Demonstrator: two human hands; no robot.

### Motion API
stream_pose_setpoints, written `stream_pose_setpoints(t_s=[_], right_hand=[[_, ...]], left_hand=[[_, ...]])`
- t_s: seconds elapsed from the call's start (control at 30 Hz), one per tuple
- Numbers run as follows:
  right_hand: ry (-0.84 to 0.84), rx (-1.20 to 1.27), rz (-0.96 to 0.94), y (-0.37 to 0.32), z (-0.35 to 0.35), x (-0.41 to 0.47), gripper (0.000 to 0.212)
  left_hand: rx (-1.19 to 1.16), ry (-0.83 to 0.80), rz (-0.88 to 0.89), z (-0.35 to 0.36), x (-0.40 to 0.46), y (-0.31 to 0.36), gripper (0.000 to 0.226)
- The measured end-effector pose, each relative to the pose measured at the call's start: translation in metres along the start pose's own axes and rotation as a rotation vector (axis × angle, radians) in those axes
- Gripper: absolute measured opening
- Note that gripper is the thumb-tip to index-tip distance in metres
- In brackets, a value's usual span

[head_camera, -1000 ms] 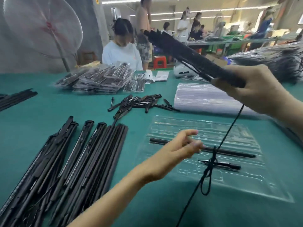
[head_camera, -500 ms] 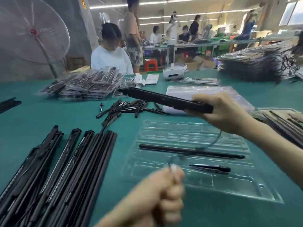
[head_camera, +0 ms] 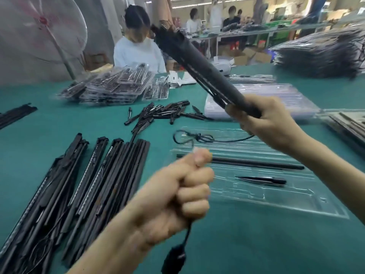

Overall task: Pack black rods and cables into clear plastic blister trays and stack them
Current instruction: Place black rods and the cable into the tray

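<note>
My right hand (head_camera: 270, 121) grips the lower end of a thick black rod (head_camera: 197, 66) that points up and to the left, above the table. A thin black cable (head_camera: 207, 138) trails from under that hand, its loop lying on the far edge of a clear blister tray (head_camera: 276, 200). My left hand (head_camera: 177, 196) is a fist in the foreground, closed on a cable whose black plug (head_camera: 174, 259) dangles below it. In the tray lie a long thin black rod (head_camera: 256, 164) and a short black pointed piece (head_camera: 262, 179).
Several black rods (head_camera: 79, 184) lie in rows at the left. Small black parts (head_camera: 162, 113) are heaped in the middle, empty trays (head_camera: 276, 99) stacked behind them. Filled trays (head_camera: 114, 88) sit far left, more stacks (head_camera: 325, 50) far right. A person in white sits across the table.
My right hand has swung the thick rod from nearly level to steeply up and left. The cable's loop now lies on the tray's far edge. My left fist has risen.
</note>
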State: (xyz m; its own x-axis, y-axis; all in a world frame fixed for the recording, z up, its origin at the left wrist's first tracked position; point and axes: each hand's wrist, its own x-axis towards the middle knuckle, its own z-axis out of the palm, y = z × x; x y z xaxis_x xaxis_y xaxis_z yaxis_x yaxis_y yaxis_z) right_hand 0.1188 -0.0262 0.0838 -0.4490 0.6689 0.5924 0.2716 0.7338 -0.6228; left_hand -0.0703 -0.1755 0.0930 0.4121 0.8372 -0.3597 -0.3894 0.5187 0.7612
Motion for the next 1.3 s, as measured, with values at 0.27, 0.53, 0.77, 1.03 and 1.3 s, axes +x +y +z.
stream_pose_setpoints(t_s=[0.27, 0.53, 0.77, 1.03, 1.3], right_hand=[[-0.029, 0.077, 0.065, 0.000, 0.002, -0.011, 0.041], [0.005, 0.244, 0.232, 0.008, -0.009, -0.022, 0.044], [-0.135, 0.510, 0.302, 0.008, -0.010, -0.033, 0.047], [-0.568, 0.922, 0.212, -0.002, 0.003, -0.051, 0.058], [-0.579, 0.584, 0.307, -0.043, 0.036, -0.061, 0.016]], left_hand=[[0.073, -0.184, 0.182, 0.022, 0.006, 0.011, 0.024], [0.128, -0.330, 0.225, 0.025, 0.011, 0.008, 0.033], [0.306, -0.217, 0.239, 0.033, 0.028, -0.011, 0.025], [0.268, -0.089, 0.453, 0.032, 0.049, 0.023, 0.033], [-0.021, 0.098, 0.583, 0.020, 0.073, 0.043, 0.027]])
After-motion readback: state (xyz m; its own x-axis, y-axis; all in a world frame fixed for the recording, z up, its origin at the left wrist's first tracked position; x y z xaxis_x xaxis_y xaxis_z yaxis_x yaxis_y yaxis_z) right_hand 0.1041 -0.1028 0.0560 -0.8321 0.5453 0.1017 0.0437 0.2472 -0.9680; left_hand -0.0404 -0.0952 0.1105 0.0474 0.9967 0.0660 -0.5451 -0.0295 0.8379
